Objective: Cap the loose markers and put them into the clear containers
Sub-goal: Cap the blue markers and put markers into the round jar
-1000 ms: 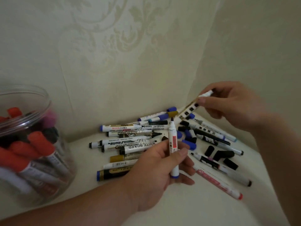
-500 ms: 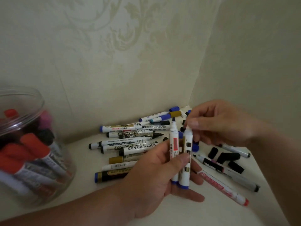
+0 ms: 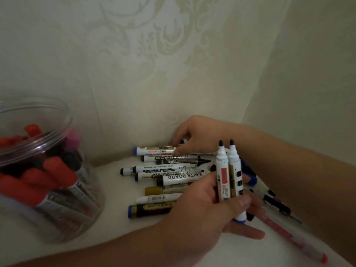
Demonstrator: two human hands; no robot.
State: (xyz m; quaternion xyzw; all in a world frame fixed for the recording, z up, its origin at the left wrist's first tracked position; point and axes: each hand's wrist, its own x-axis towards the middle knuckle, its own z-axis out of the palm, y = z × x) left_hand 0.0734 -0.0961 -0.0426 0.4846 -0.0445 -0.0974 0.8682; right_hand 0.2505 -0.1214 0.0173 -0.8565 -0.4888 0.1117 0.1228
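One clear jar (image 3: 63,120) of red-capped markers stands at the bench's (image 3: 115,224) left edge. At least eight loose markers (image 3: 173,179) lie in its back corner. The left hand (image 3: 202,209) has its grip clamped on two uncapped markers (image 3: 223,180), tips up. The right hand (image 3: 198,135) reaches over palm down, its fingertips on the rearmost marker (image 3: 154,151); I cannot tell whether its grip pinches.

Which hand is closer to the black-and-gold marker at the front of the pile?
Left. The left hand covers one end of the black-and-gold marker; the right hand is across the pile, on a far blue-ended marker.
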